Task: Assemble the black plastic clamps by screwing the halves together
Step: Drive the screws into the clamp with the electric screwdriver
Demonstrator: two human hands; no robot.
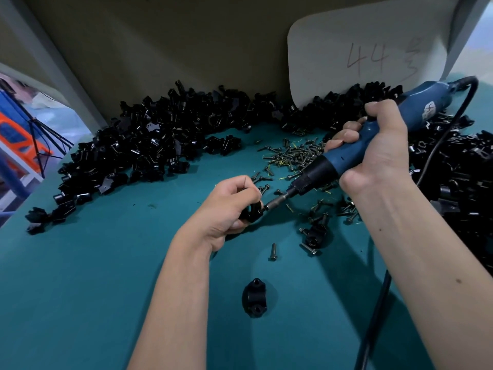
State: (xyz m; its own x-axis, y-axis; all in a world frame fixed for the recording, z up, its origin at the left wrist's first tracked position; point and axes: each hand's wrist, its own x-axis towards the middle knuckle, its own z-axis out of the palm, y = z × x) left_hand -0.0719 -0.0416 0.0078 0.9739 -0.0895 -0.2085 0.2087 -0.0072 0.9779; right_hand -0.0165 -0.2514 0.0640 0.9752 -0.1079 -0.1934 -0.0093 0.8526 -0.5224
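Observation:
My left hand (pixel 229 206) grips a black plastic clamp (pixel 254 213) just above the teal table top. My right hand (pixel 378 153) holds a blue electric screwdriver (pixel 373 132), tilted down to the left. Its bit (pixel 276 202) meets a screw at the clamp's right side. A single clamp half (pixel 254 297) lies on the table near me. One loose screw (pixel 273 251) lies between it and my hands. A scatter of screws (pixel 293 153) lies behind the screwdriver's tip.
A big heap of black clamp halves (pixel 138 145) curves along the back left, and another heap (pixel 458 169) fills the right. A few parts and screws (pixel 314 231) sit under my right wrist. The screwdriver's black cable (pixel 378 311) runs toward me. A white card (pixel 368 57) marked 44 leans at the back.

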